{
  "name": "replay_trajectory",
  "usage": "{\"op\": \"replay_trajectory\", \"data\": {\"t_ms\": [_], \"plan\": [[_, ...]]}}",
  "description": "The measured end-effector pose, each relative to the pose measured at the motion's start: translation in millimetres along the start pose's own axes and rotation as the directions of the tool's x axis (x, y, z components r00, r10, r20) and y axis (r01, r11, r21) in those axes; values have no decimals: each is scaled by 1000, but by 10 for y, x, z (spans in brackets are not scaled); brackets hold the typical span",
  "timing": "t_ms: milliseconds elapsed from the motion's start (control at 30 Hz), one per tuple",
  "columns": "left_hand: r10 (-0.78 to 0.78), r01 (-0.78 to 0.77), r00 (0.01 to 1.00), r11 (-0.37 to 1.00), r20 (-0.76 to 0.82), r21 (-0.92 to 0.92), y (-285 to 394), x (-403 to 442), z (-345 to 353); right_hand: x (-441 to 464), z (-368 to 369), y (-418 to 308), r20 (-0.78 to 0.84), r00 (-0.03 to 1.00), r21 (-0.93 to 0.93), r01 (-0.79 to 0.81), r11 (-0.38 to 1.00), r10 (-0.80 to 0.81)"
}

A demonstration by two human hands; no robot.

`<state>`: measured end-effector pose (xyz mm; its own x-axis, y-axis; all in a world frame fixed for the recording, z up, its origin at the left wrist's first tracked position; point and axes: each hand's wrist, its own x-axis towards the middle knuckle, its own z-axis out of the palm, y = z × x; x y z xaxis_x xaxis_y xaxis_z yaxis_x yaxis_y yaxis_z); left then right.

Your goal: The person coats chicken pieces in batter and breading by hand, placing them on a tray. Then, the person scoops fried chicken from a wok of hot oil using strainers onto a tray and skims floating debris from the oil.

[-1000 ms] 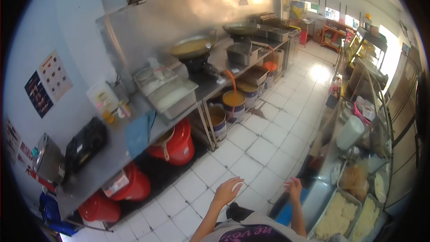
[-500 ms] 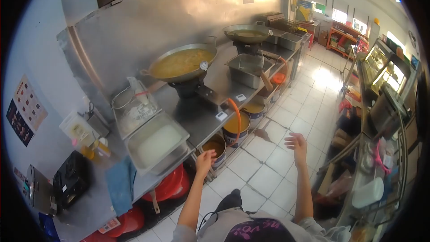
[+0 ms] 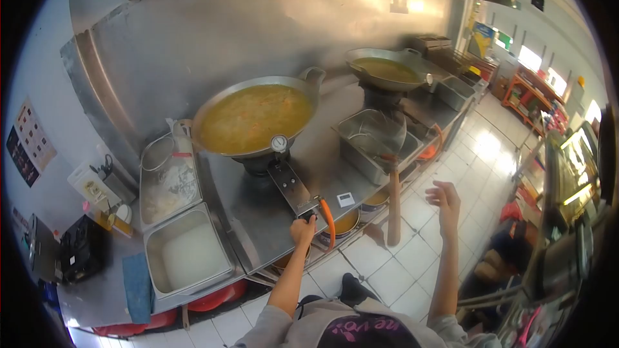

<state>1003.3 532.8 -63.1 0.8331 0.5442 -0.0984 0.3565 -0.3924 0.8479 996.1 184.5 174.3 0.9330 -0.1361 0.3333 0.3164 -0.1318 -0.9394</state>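
My left hand (image 3: 303,231) reaches to the front end of the gas burner's metal control box (image 3: 290,187). Its fingers are closed around the dark burner knob (image 3: 309,216), beside an orange gas hose (image 3: 328,224). Above this burner sits a large wok (image 3: 314,95) of bubbling yellow oil with orange-brown bits floating in it. A dial thermometer (image 3: 279,144) is fixed at the wok's near rim. My right hand (image 3: 445,205) hangs in the air over the tiled floor, fingers apart and holding nothing. Nearest to it is the wooden handle (image 3: 394,212) of a wire strainer.
That strainer rests over a steel pan (image 3: 361,166). A second wok (image 3: 416,58) stands farther back. At left are a tray of white powder (image 3: 171,183), a pan of whitish liquid (image 3: 193,245) and a blue cloth (image 3: 137,287). Shelving (image 3: 516,296) lines the right side.
My left hand has moved forward onto the burner knob and closed on it. The view has shifted closer to the front wok. My right hand stays raised and open.
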Motion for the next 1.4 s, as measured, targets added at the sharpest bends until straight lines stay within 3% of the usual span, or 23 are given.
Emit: {"op": "replay_trajectory", "data": {"t_ms": [100, 167, 267, 300, 333, 367, 433, 467, 533, 600, 667, 700, 733, 800, 833, 900, 933, 967, 1033, 1133, 1200, 1233, 1400], "plan": [[41, -31, 984, 998, -171, 60, -1, -10, 121, 717, 234, 257, 178, 982, 85, 54, 995, -68], [153, -18, 952, 891, -265, 453, 152, -77, 124, 1093, 455, 388, 233, 966, 117, 81, 990, -107], [93, 67, 968, 795, -231, 603, 360, -150, 114, 1498, 788, 478, 315, 935, -23, 177, 984, -161], [72, 65, 980, 763, -185, 643, 382, -136, 118, 1614, 882, 556, 398, 874, -263, 400, 878, -279], [61, 75, 981, 761, -186, 645, 392, -124, 109, 1696, 975, 652, 505, 787, -453, 591, 668, -354], [53, 53, 989, 737, -136, 674, 410, -97, 89, 1758, 1071, 755, 509, 788, -452, 586, 673, -346], [40, 22, 997, 705, -70, 709, 462, -122, 91, 1807, 1201, 1012, 605, 783, -786, 558, 266, 145], [30, 5, 999, 690, -35, 724, 537, -146, 68, 1826, 1237, 1175, 600, 785, -790, 550, 272, 154], [30, -24, 1000, 665, 6, 747, 811, -208, -35, 1852, 1319, 1407, 585, 792, -808, 587, 43, 176], [-67, -142, 966, 675, 251, 724, 1270, -406, -70, 1869, 1332, 1450, 560, 796, -826, 558, 81, 230], [-106, -57, 746, 973, 657, 222, 1477, -478, 57, 1907, 1322, 1561, 535, 794, -842, 528, 109, 289], [-77, 169, 582, 985, 810, -28, 1619, -577, 147, 1978, 1353, 1688, 527, 784, -847, 516, 130, 328], [26, 426, 410, 878, 912, -217, 1819, -711, 200, 2014, 1360, 1765, 519, 773, -852, 501, 151, 364], [180, 790, 176, 561, 968, -248, 2297, -982, 201, 1961, 1363, 1717, 505, 790, -860, 497, 119, 349], [178, 788, 167, 567, 970, -239, 2273, -1007, 323, 1923, 1384, 1677, 497, 803, -863, 497, 91, 328], [214, 914, 191, 316, 958, -252, 2159, -1026, 539, 1953, 1419, 1611, 498, 774, -857, 507, 89, 392], [58, 906, 277, 316, 959, -281, 2380, -1100, 441, 1989, 1432, 1600, 505, 734, -845, 527, 88, 454], [58, 907, 270, 319, 961, -274, 2351, -1110, 480, 2020, 1445, 1599, 497, 737, -850, 520, 87, 457], [80, 830, 382, 409, 921, -379, 2274, -1147, 558, 2065, 1461, 1651, 535, 719, -822, 564, 79, 444], [57, 790, 410, 477, 910, -385, 2284, -1190, 553, 2123, 1397, 1664, 484, 801, -874, 462, 150, 352], [64, 746, 437, 532, 897, -401, 2303, -1238, 543, 2240, 1222, 1543, 546, 781, -838, 505, 208, 303], [67, 702, 464, 580, 883, -413, 2304, -1269, 548, 2282, 1131, 1376, 607, 753, -792, 549, 265, 255], [121, 534, 544, 714, 830, -454, 2396, -1377, 522, 2486, 672, 369, 615, 732, -788, 559, 257, 293]]}}
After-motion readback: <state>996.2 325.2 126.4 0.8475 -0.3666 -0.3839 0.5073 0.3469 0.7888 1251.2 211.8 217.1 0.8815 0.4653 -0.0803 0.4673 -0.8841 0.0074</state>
